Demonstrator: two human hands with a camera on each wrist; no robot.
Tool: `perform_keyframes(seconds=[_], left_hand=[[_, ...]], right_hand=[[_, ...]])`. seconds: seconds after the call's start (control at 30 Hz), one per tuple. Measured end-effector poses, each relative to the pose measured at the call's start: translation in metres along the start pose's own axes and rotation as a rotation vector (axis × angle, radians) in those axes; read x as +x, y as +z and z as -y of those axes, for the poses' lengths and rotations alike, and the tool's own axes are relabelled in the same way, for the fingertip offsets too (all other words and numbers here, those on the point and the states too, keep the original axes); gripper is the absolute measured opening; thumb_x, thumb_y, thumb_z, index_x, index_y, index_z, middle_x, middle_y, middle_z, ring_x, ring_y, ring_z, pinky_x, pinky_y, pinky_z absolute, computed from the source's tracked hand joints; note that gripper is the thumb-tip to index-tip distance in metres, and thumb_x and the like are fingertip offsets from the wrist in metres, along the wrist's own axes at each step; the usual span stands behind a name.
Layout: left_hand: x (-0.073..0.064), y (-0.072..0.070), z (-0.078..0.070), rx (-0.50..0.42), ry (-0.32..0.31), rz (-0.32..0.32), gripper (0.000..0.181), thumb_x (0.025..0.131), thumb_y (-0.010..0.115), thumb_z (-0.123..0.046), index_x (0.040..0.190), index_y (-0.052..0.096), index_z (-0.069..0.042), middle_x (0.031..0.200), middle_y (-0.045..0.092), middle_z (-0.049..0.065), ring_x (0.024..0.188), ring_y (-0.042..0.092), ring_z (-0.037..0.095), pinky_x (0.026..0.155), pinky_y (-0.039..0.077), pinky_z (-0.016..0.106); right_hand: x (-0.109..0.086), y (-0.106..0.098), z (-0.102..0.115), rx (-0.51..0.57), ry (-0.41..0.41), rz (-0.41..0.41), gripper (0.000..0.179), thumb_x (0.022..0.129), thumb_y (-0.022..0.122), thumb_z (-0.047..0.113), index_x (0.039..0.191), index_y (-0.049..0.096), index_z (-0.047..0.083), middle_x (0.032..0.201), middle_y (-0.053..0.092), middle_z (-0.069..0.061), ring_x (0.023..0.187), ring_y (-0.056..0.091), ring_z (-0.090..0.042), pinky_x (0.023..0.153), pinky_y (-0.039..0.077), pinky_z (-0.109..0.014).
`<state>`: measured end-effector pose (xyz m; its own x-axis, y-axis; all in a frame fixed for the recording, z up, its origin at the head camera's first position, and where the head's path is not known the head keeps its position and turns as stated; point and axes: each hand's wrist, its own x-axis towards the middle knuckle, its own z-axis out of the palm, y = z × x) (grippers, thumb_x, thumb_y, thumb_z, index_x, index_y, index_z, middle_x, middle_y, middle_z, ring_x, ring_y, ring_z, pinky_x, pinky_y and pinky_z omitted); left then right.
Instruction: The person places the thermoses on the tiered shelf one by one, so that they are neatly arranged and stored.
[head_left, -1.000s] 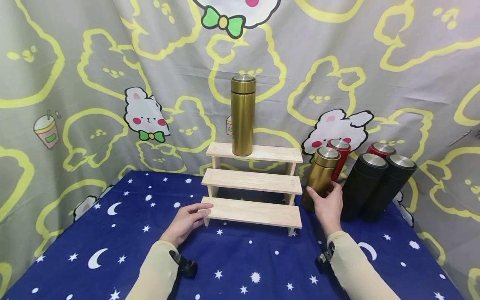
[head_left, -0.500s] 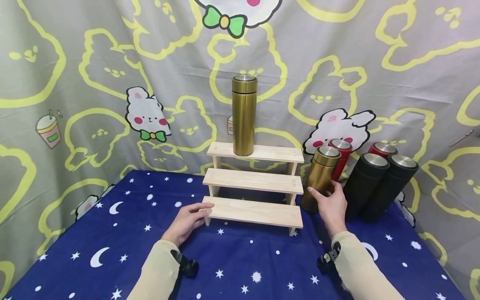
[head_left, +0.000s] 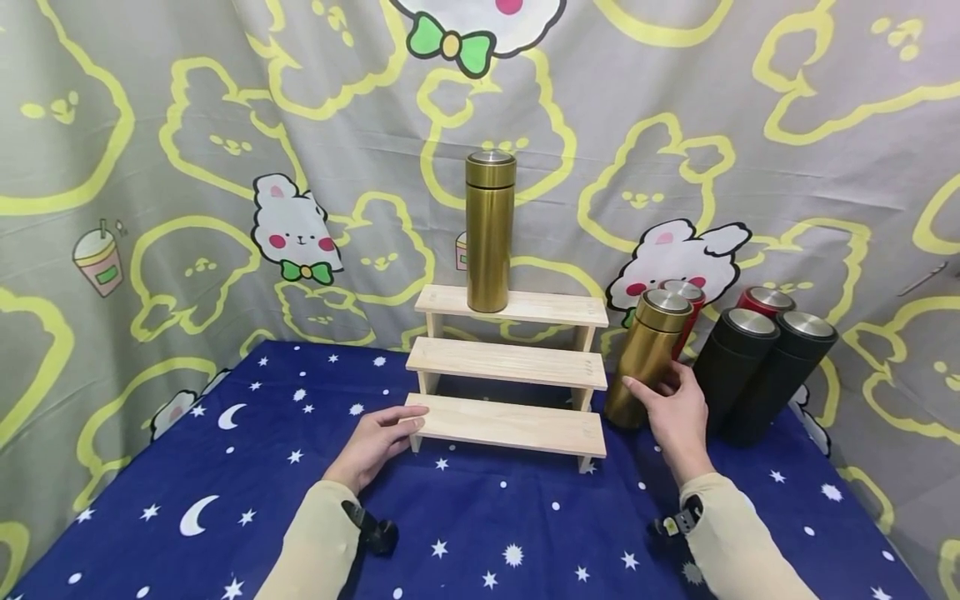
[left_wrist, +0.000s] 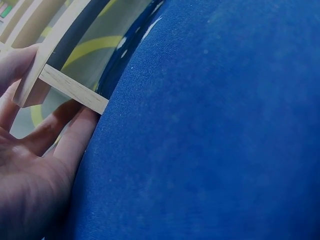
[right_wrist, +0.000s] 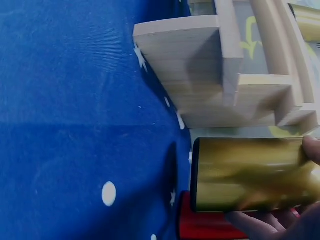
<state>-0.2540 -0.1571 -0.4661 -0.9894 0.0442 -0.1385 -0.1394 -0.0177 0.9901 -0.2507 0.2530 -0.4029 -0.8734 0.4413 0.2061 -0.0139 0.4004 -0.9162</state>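
My right hand (head_left: 677,414) grips a gold thermos flask (head_left: 647,358) just right of a three-tier wooden shelf stand (head_left: 502,423). The flask leans a little to the right in the head view; whether its base touches the cloth I cannot tell. In the right wrist view, the same gold flask (right_wrist: 250,172) lies between thumb and fingers. A second gold flask (head_left: 490,242) stands upright on the top tier. At the left end of the bottom tier, my left hand (head_left: 375,442) holds the board. The left wrist view has its fingers around the board's end (left_wrist: 32,90), near the leg.
Two black flasks (head_left: 780,379) stand at the right. A red flask (head_left: 767,298) shows behind them, and another red flask (head_left: 687,321) is partly hidden behind the held one. Dark blue starry cloth (head_left: 300,500) covers the table. A patterned curtain (head_left: 360,142) hangs behind.
The right hand and its gold flask have shifted slightly right, and the flask's top now leans more to the right. The left hand has stayed at the shelf.
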Motion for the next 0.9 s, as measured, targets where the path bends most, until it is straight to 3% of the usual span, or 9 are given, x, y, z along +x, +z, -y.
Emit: perform_keyframes(seconds=[0.37,0.47,0.67,0.9], left_hand=[[0.0,0.0,-0.001,-0.007,0.012,-0.001,0.031,0.088,0.075,-0.014,0.116,0.072,-0.002,0.132,0.057,0.015,0.11,0.06,0.024,0.096,0.049,0.042],[0.001,0.0,-0.001,-0.006,0.01,0.0,0.031,0.088,0.075,-0.015,0.116,0.072,-0.002,0.132,0.057,0.016,0.11,0.06,0.024,0.096,0.049,0.042],[-0.001,0.0,0.0,-0.004,0.005,-0.003,0.031,0.088,0.075,-0.015,0.116,0.072,-0.002,0.133,0.056,0.016,0.111,0.06,0.024,0.096,0.049,0.042],[-0.001,-0.001,0.0,0.004,0.004,0.0,0.031,0.088,0.075,-0.015,0.116,0.072,-0.002,0.135,0.054,0.017,0.113,0.059,0.025,0.097,0.048,0.043]], right_hand=[[-0.006,-0.018,0.016,0.023,-0.003,0.066,0.081,0.084,0.08,0.027,0.148,0.036,0.003,0.14,0.048,-0.023,0.123,0.051,-0.036,0.1,0.043,-0.052],[-0.007,-0.023,0.02,0.023,-0.003,0.068,0.079,0.085,0.079,0.027,0.148,0.037,0.003,0.139,0.048,-0.021,0.123,0.052,-0.033,0.099,0.045,-0.048],[-0.01,-0.03,0.023,-0.009,-0.01,0.081,0.077,0.087,0.078,0.03,0.147,0.038,0.004,0.137,0.049,-0.018,0.122,0.052,-0.031,0.089,0.049,-0.028],[-0.013,-0.039,0.031,-0.004,-0.013,0.096,0.077,0.087,0.078,0.03,0.148,0.038,0.004,0.137,0.048,-0.017,0.123,0.051,-0.032,0.089,0.049,-0.024]])
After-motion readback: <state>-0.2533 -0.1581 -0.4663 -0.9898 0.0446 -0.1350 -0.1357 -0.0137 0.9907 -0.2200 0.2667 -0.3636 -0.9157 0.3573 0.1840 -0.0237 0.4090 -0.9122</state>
